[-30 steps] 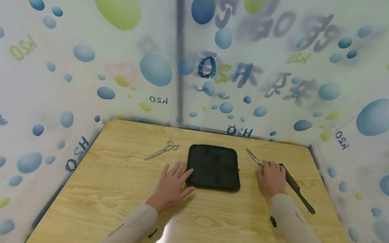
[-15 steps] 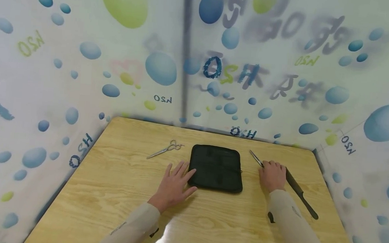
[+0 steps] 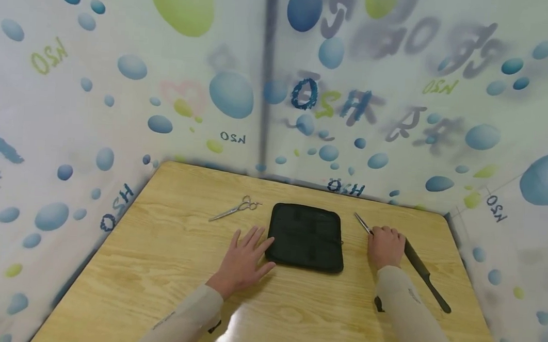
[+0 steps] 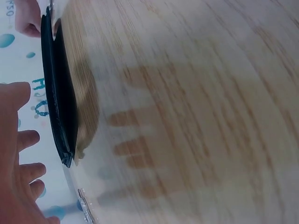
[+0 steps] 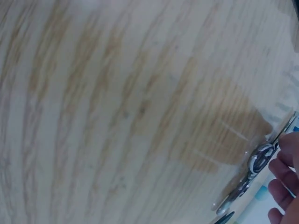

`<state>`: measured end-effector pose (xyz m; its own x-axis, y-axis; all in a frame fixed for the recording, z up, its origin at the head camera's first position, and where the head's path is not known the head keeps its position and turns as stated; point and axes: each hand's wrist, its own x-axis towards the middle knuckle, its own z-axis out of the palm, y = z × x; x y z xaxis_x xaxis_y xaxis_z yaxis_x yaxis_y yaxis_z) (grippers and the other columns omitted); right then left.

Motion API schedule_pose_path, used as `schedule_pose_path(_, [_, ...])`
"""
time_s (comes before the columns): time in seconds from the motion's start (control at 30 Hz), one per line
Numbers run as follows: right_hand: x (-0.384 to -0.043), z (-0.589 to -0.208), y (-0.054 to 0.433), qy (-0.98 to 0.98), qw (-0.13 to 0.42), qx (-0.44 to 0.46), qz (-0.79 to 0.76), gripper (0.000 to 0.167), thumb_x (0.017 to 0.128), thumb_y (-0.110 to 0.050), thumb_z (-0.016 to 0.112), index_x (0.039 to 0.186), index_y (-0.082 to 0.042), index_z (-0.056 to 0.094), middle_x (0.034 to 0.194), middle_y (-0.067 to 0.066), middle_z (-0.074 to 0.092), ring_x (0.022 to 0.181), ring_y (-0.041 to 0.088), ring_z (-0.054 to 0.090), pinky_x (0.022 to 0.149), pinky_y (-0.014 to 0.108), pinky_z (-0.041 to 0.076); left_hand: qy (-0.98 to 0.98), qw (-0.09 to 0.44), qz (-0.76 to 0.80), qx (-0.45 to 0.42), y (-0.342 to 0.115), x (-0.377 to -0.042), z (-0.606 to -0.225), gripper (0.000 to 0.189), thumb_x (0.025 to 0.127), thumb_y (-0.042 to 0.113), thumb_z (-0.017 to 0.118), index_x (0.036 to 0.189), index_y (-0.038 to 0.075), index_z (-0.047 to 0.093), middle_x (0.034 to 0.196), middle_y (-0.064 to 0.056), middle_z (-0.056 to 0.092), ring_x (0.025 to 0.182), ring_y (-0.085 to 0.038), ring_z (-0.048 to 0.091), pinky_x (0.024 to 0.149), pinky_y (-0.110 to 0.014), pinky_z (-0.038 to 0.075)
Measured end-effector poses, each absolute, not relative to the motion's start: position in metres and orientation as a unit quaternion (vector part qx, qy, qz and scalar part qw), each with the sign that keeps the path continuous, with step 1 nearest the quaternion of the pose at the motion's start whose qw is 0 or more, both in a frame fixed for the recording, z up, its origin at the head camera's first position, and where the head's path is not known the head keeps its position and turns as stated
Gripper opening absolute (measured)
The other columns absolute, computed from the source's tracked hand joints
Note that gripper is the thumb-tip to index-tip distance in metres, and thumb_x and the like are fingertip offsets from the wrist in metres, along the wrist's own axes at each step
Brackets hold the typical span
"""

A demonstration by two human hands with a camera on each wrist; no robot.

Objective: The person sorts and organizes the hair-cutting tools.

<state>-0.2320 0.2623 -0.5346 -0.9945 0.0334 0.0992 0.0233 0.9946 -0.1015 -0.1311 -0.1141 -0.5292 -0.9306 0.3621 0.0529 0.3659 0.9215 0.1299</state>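
Note:
My left hand (image 3: 241, 265) is spread flat at the left side of a black zip case (image 3: 305, 237); its forefinger overlaps the case's edge in the head view. In the left wrist view, its fingers are apart and hold nothing. A silver pair of scissors (image 3: 235, 209) lies left of the case. My right hand (image 3: 386, 248) curls over the handle end of another pair of scissors (image 3: 363, 223) and holds it. The right wrist view shows the thumb at these scissors (image 5: 259, 161); from above, the handle is hidden. A black comb (image 3: 428, 277) lies just right of that hand.
The wooden table (image 3: 289, 316) has a glossy top that reflects light near its front. Patterned walls (image 3: 204, 84) with blue and green bubbles stand close behind it and at both sides.
The whole scene has shifted slightly rightward in the head view. My right hand has drawn in a little over the scissors, and its thumb has gone out of sight. My left hand stays put.

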Motion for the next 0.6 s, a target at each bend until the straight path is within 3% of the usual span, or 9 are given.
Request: schedule_pose_path(0.6, [-0.2356, -0.537, 0.2606, -0.997, 0.042, 0.009, 0.06, 0.024, 0.096, -0.015, 0.059, 0.112, -0.001, 0.071, 0.105, 0.022, 0.068, 0.1, 0.043, 0.06, 0.095, 0.062, 0.039, -0.982, 0.003, -0.064, -0.177, -0.1219, -0.1349, -0.5311, 0.065, 0.097, 0.061, 0.039, 0.152, 0.027, 0.035, 0.161, -0.007, 0.026, 0.151, -0.027, 0.02, 0.119, -0.059, 0.016])
